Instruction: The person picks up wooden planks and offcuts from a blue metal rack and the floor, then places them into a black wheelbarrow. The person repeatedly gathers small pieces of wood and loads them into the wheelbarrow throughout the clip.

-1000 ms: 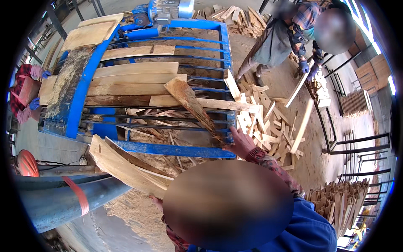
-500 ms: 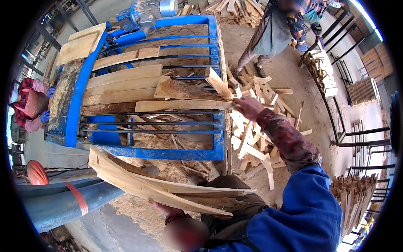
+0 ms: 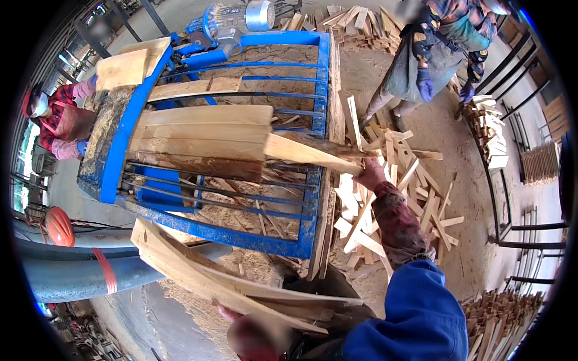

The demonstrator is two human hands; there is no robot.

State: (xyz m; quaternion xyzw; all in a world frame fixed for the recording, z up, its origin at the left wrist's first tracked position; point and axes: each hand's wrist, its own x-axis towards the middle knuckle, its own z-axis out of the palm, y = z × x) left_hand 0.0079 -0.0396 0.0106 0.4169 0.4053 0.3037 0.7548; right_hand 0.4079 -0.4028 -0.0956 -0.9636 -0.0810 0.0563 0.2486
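Note:
My right hand (image 3: 370, 174) is closed round the ends of a pale wooden strip (image 3: 316, 157) and a darker, bark-edged strip (image 3: 319, 143) beside it. Both reach back over the right side of a blue metal rack (image 3: 280, 243), next to several wide boards (image 3: 201, 129) lying side by side on its bars. Low in front of my body, my left hand (image 3: 226, 311) holds a bundle of long, curved boards (image 3: 205, 271) from beneath. The boards and a blurred patch hide most of its fingers.
Wood offcuts (image 3: 430, 207) are heaped on the floor right of the rack. Behind them stands a person in an apron (image 3: 415, 75); another person (image 3: 66, 114) works at the rack's left end. A blue motor (image 3: 238, 18) tops the far corner. A thick pipe (image 3: 66, 277) runs at lower left.
My right hand has drawn the strips rightward, partly off the rack, and they now slant. The left person's one hand has moved up to the far boards. My view has shifted slightly.

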